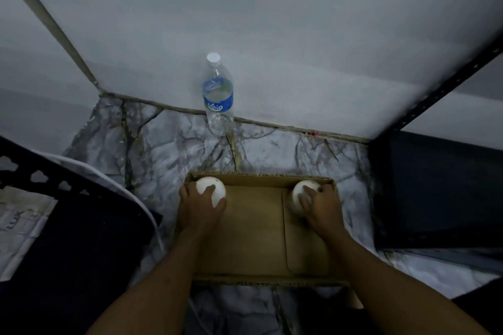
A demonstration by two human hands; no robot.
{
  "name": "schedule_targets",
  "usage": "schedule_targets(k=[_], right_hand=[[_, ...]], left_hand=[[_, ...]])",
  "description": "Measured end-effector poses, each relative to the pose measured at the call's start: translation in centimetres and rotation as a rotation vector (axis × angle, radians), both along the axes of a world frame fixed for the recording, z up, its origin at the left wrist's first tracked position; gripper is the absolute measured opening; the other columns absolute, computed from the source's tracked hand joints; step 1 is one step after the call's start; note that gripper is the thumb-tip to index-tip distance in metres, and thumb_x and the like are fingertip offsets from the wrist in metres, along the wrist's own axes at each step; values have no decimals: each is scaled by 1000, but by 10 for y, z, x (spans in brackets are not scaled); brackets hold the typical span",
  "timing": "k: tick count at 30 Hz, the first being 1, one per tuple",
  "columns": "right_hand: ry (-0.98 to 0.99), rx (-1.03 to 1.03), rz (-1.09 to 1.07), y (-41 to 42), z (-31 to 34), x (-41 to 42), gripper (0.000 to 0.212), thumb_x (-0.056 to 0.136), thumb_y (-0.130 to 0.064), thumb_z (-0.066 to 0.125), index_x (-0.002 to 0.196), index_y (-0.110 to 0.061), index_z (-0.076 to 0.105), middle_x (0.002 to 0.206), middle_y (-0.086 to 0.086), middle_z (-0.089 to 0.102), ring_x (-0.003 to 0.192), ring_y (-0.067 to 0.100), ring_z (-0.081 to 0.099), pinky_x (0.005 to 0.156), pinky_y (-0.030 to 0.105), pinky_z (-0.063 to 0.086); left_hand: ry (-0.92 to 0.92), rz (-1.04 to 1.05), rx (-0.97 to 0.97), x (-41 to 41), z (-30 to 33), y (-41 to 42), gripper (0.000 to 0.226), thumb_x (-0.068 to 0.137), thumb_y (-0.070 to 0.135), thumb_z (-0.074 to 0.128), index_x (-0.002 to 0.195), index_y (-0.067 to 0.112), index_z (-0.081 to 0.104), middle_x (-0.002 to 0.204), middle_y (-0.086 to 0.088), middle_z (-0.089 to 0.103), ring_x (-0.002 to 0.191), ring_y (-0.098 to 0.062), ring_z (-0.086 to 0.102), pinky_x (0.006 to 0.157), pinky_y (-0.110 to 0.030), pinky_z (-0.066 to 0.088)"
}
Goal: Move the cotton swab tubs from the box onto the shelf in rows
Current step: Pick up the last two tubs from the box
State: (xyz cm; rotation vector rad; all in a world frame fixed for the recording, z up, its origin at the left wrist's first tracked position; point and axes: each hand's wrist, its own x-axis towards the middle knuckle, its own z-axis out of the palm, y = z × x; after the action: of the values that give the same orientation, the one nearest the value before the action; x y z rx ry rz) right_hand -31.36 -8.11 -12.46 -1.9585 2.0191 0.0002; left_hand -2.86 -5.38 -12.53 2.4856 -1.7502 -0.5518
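two white tubs are seen in the cardboard box [258,228], and nothing else is visible inside it; these look to be the last ones, though the near wall may hide something. no tubs are seen on the marbled shelf [168,149] beyond the box, where only a water bottle [217,95] stands, so rows are not yet visible. the left tub [211,187], at the box's far left corner, is gripped by the left hand [200,204], fingers curled over its lid. the right tub [300,196], at the box's far right corner, is clasped by the right hand [322,205]. both forearms are stretched forward into the box.
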Motion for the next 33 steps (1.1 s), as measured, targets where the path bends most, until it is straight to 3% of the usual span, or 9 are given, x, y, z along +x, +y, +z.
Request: schedule_targets(k=[3,6,9,12,16,21,25,28,33], right_hand=[[41,1,-5,1,1,2,57,86,-43,28,110,-6,64,111,22,57,97,35,50,84,41,41],[47,92,-7,15,-6,3,51,80,-34,34,105,0,63,114,26,58,98,42,55,82,47,48],[93,81,-4,28,-4,4,51,76,-23,60,121,2,56,131,28,48,109,47,50,89,51,45],[146,143,-48,39,4,5,69,82,-36,60,139,-8,33,150,19,22,129,37,31,103,43,35],[187,118,-97,61,5,3,78,77,-53,65,134,-13,33,152,18,16,130,34,32,99,43,38],[117,140,-54,75,6,-1,94,67,-63,71,136,-13,32,138,11,39,123,28,41,99,36,39],[-79,254,-201,95,9,8,104,55,-66,78,137,-30,25,136,11,26,123,32,37,94,45,43],[-125,290,-219,109,7,11,108,55,-64,79,139,-33,20,141,11,18,128,36,31,94,49,41],[-169,309,-206,114,18,14,101,61,-56,76,141,-32,19,138,13,31,125,37,37,95,49,42]], left_hand=[[12,-4,4,-7,0,-3,56,86,52,57,135,24,51,145,-12,31,130,-31,28,103,-43,34],[75,-22,37,-7,3,-6,53,85,45,60,133,25,51,144,-8,31,128,-28,30,100,-40,37],[119,-52,62,-11,4,2,56,81,46,64,132,25,51,146,-8,26,132,-28,25,102,-40,37],[140,-52,102,-18,1,16,62,78,47,68,132,25,48,149,-13,19,137,-33,20,105,-43,37],[231,-36,175,-26,1,34,69,74,44,73,132,22,42,150,-17,17,133,-38,28,103,-47,39],[187,4,184,-30,7,66,77,79,39,71,142,26,30,153,-14,7,138,-33,19,109,-39,31],[266,42,174,-32,14,87,92,67,35,81,143,39,30,147,-12,14,133,-33,24,106,-44,35],[271,42,148,-29,17,103,88,65,41,80,141,44,35,144,-10,18,131,-32,26,107,-46,34],[288,21,84,-30,29,117,78,67,43,79,137,43,43,140,-8,21,130,-29,27,106,-42,33]])
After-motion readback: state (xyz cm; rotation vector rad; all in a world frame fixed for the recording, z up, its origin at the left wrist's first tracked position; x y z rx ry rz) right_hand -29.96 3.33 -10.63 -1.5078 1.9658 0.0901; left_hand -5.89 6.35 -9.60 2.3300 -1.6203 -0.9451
